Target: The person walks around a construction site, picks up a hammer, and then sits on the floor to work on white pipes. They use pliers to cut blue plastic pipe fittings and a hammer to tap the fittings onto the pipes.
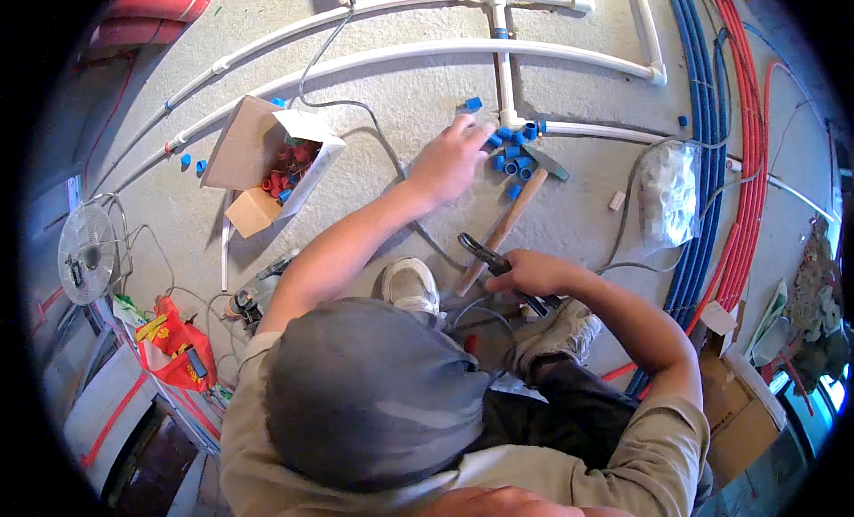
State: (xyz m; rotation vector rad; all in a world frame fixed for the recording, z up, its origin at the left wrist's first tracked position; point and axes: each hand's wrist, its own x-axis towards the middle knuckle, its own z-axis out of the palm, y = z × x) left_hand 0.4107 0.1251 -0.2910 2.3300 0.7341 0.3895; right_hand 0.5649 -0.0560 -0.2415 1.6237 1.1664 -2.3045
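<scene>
My left hand reaches over the concrete floor, its fingers apart beside a loose pile of short blue pipe sleeves. Its fingertips are close to the nearest sleeve; contact is unclear. One more blue sleeve lies just beyond them. In my right hand is a pair of dark pliers, gripped by the handles, jaws pointing forward and left. Under the jaws passes the wooden handle of a hammer, which lies on the floor with its head against the blue pile.
White pipes run across the floor ahead. At left stand an open cardboard box of red and blue fittings and a fan. A grey cable crosses the middle. Blue pipes, red pipes and a clear plastic bag lie right.
</scene>
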